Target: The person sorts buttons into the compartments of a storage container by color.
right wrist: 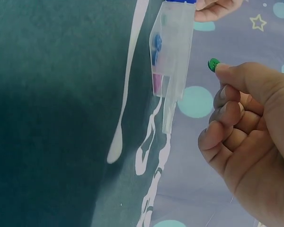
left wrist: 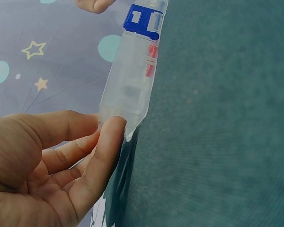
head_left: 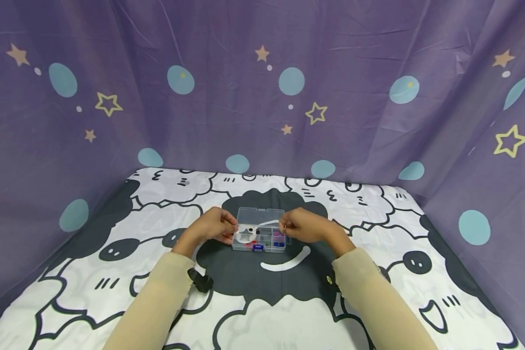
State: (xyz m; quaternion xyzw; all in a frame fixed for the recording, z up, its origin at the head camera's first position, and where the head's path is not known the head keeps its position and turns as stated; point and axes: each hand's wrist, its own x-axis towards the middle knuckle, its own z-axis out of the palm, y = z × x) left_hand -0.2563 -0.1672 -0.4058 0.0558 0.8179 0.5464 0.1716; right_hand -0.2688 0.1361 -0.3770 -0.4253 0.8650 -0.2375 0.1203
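A clear plastic compartment box (head_left: pixel 244 247) with a blue latch (head_left: pixel 257 248) stands on the dark patch of the cloth, its clear lid (head_left: pixel 260 215) raised at the back. My left hand (head_left: pixel 215 225) grips the box's left end, thumb and fingers at its corner. Between thumb and forefinger my right hand (right wrist: pixel 255 113) pinches a small green button (right wrist: pixel 213 65), held up near the right side of the box. Through the walls show red pieces (left wrist: pixel 151 50) at the left, and blue buttons (right wrist: pixel 157 42) with a pink piece (right wrist: pixel 156 82) at the right.
A white cloth (head_left: pixel 271 325) printed with black-and-white sheep covers the surface. Behind it and at both sides hangs a purple curtain (head_left: pixel 245 29) with stars and blue spots. A black wrist device (head_left: pixel 200 281) sits at the left sleeve.
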